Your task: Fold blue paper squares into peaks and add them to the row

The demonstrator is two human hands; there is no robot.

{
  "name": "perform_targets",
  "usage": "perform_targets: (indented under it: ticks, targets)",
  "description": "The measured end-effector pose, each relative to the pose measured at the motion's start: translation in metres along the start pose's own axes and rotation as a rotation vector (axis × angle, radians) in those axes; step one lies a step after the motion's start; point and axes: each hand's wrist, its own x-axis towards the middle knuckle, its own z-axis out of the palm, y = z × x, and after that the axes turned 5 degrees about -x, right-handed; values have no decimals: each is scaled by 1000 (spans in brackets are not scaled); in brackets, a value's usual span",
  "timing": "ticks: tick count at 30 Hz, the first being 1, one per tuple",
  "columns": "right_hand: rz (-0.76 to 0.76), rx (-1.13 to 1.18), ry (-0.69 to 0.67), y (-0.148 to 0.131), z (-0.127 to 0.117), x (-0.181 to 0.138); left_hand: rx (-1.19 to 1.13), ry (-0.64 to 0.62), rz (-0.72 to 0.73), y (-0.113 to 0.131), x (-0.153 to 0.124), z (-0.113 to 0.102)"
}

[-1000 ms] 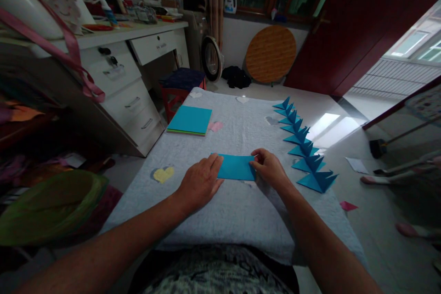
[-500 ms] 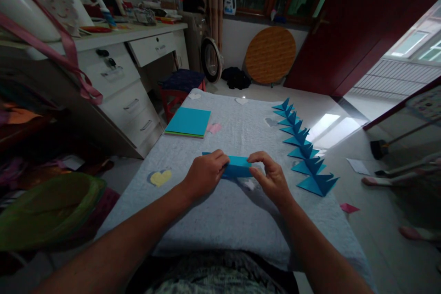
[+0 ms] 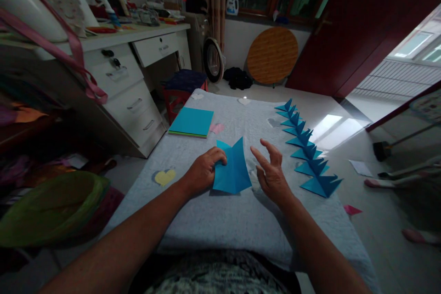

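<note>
Stack of square blue paper sheets (image 3: 191, 122) lies far left on grey cloth-covered table (image 3: 223, 225). Left hand (image 3: 203, 171) pinches 1 creased blue paper sheet (image 3: 233, 171) at table centre, apparently holding it part-opened. Right hand (image 3: 273, 173), fingers spread and empty, hovers just beside. Folded blue paper triangles (image 3: 306, 151) line the right edge.

No legible text anywhere; label on the detergent bottle (image 3: 232, 1) too small
</note>
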Motion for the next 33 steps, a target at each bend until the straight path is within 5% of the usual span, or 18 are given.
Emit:
perform_targets:
  ticks: [7,16,23,28,33]
  targets:
    - [-110,-180,-185,-7,7,-2,206,-127,-21,-14,-4,0]
    - [-184,-4,-238,2,8,-2,561,-192,75,-4,-10,-10]
    - [-120,169,-315,13,10,-5,247,-256,-47,-16,-8,-15]
    - [85,201,-324,9,0,-2,22,-189,-297,-10,-7,-19]
    - [305,331,-327,3,0,-1,-28,-105,-398,-6,-5,-19]
